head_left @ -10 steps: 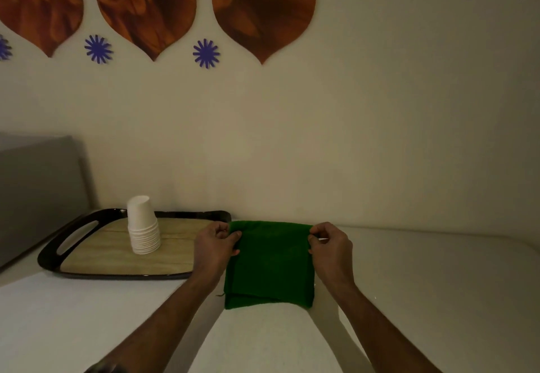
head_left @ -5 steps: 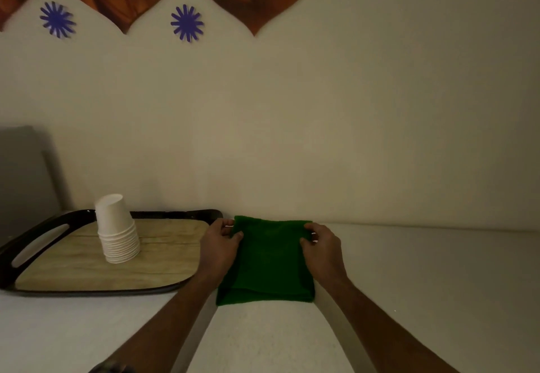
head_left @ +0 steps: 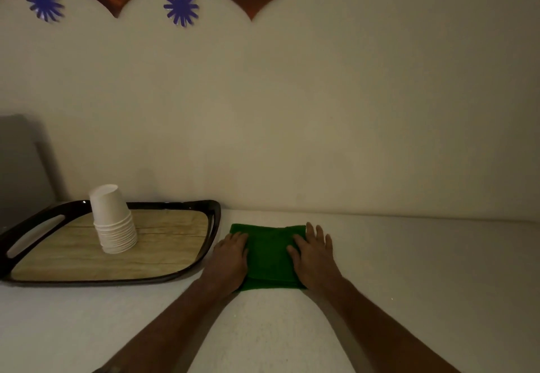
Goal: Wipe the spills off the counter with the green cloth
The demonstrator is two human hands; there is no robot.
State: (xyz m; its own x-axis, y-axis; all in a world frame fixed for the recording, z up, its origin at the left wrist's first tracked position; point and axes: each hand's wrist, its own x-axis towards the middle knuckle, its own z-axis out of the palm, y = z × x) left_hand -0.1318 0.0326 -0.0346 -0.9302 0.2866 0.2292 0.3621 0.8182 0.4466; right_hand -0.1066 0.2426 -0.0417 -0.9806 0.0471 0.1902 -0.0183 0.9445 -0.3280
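Observation:
A folded green cloth (head_left: pixel 268 256) lies flat on the white counter (head_left: pixel 423 279), close to the back wall. My left hand (head_left: pixel 229 258) rests palm down on the cloth's left edge. My right hand (head_left: pixel 314 256) lies flat on its right side with the fingers spread. Both hands press on the cloth rather than grip it. No spill shows on the counter in this dim light.
A black tray (head_left: pixel 175 275) with a wood-look floor sits just left of the cloth. A stack of upside-down white paper cups (head_left: pixel 114 220) stands on it. A grey object (head_left: pixel 20 168) stands at the far left against the wall.
Both hands let go of the cloth's far corners and now lie flat on top of it. The cloth has settled flat on the counter.

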